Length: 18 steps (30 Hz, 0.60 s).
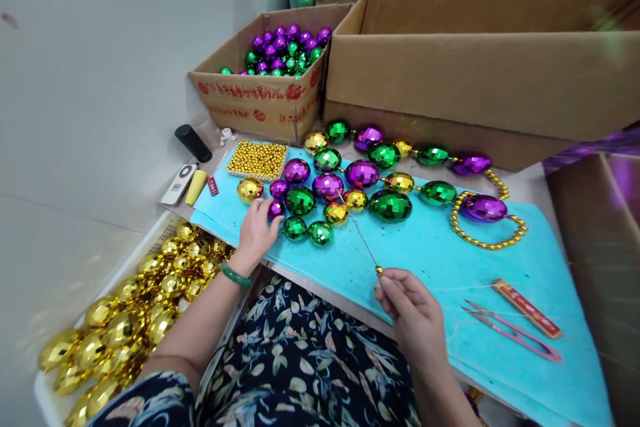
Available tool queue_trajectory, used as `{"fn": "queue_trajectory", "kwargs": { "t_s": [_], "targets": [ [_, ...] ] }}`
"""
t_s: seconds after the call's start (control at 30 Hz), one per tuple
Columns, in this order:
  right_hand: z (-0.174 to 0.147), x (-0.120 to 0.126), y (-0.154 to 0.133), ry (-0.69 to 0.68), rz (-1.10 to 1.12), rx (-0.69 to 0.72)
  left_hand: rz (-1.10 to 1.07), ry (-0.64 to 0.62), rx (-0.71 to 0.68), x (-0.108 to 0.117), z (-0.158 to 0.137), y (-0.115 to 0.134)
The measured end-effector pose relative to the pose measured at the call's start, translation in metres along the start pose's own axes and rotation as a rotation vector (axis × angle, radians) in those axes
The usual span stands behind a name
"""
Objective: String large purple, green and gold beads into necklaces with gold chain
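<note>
My left hand (256, 232) reaches onto the blue sheet (345, 260), thumb and fingers closed round a small shiny purple ball (275, 209). A gold ball (249, 189) lies just beyond its fingertips. My right hand (413, 307) pinches a long thin needle (364, 240) that slants up and left. One small gold bead (379, 270) sits on the needle at my fingertips. Purple, green and gold faceted balls lie loose past the needle, among them a large green one (391, 205). A pale thread (465, 288) runs right from my right hand.
Small gold beads fill a tray (229, 172). Strung balls with a gold bead chain (487, 245) lie at the right, near pink thread snips (515, 332) and a red strip (527, 308). Cardboard boxes (480, 73) stand behind; a white crate (43, 390) of gold balls is left.
</note>
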State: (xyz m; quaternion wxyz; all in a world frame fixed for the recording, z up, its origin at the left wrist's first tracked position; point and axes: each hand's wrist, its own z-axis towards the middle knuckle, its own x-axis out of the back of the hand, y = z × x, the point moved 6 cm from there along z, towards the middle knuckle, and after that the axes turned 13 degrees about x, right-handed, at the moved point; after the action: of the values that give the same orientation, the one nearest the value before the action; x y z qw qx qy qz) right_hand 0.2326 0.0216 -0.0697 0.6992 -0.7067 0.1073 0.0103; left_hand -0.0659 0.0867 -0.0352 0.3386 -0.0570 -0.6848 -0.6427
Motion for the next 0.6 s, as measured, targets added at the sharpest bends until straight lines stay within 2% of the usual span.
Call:
{"fn": "queue_trajectory", "kwargs": {
  "t_s": [0.13, 0.27, 0.33, 0.43, 0.53, 0.6],
  "targets": [
    [-0.001, -0.009, -0.004, -0.05, -0.075, 0.027, -0.027, 0.005, 0.05, -0.004, 0.006, -0.01],
    [-0.003, -0.011, -0.009, -0.083, -0.171, 0.087, -0.221, 0.039, 0.113, 0.003, 0.005, -0.018],
    [-0.004, -0.011, -0.011, -0.101, -0.197, 0.111, -0.409, -0.037, 0.185, 0.004, 0.001, -0.019],
    [-0.005, -0.011, -0.015, -0.118, -0.217, 0.13, -0.698, -0.265, 0.281, -0.001, -0.008, -0.009],
    [-0.005, -0.011, -0.021, -0.121, -0.231, 0.149, -0.822, -0.432, 0.283, -0.005, -0.016, 0.01],
    [-0.004, -0.009, -0.027, -0.117, -0.248, 0.164, -0.855, -0.476, 0.275, -0.007, -0.017, 0.022]
  ]
}}
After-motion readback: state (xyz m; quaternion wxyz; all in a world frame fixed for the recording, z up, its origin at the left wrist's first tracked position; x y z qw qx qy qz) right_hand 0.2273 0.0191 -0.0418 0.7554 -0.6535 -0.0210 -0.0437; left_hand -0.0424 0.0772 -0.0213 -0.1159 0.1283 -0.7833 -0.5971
